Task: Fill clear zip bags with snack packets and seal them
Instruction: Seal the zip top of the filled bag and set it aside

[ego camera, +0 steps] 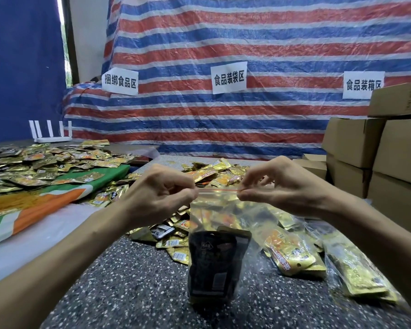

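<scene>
Pinching opposite ends of the zip (217, 190), the left hand (161, 193) and right hand (278, 188) hold the bag (223, 217) up over the near worktop (128, 281). Its zip runs left-right between them, equally near both; a dark packet (214, 264) sits below inside.

Two hands: left hand (161, 193), right hand (278, 186). One zip bag (214, 210) with one dark packet (214, 264) inside. Two filled bags (292, 252) at lower right. Three signs (229, 78) across the middle. One router (52, 138) at left, with five antennas. Gold packets (57, 160): too many to count. Boxes (351, 141) at right: at least five.
</scene>
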`<state>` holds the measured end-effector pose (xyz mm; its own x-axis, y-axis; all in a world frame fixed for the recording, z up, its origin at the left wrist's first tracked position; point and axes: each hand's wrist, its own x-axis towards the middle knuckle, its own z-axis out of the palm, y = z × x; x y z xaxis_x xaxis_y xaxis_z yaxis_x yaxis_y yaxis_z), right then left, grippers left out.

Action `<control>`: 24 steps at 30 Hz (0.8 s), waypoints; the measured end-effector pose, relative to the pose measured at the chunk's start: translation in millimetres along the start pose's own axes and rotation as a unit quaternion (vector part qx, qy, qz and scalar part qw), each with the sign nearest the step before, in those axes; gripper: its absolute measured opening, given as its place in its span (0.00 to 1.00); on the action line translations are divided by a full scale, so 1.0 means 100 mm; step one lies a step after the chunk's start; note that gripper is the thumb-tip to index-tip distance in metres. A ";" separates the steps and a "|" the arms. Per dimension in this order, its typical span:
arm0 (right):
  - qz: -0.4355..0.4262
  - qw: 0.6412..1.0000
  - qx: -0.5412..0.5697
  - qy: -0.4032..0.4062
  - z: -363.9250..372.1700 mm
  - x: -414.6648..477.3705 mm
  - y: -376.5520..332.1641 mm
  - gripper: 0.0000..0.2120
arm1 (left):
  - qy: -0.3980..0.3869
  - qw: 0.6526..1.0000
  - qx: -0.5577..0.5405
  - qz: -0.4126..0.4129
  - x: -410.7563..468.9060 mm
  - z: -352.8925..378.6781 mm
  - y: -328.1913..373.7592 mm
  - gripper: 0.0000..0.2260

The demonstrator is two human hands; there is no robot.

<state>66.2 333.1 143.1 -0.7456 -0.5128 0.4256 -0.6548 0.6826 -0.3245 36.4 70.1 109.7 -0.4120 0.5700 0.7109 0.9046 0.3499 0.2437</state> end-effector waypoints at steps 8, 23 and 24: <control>0.023 0.999 0.018 0.017 -0.12 -0.17 0.20 0.04 | 0.008 1.000 -0.010 -0.009 -0.01 -0.03 -0.06 0.17; 0.039 0.998 0.048 0.030 -0.27 -0.44 0.37 0.03 | 0.009 1.000 -0.006 -0.015 0.00 -0.04 -0.09 0.19; 0.038 0.998 0.045 0.027 -0.27 -0.45 0.37 0.03 | 0.011 1.000 -0.006 -0.014 0.00 -0.04 -0.09 0.18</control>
<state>79.1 395.4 134.3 -0.7874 -0.4305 0.4412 -0.6069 0.6672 -0.4319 28.8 64.3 110.0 -0.4354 0.5440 0.7172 0.8938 0.3561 0.2725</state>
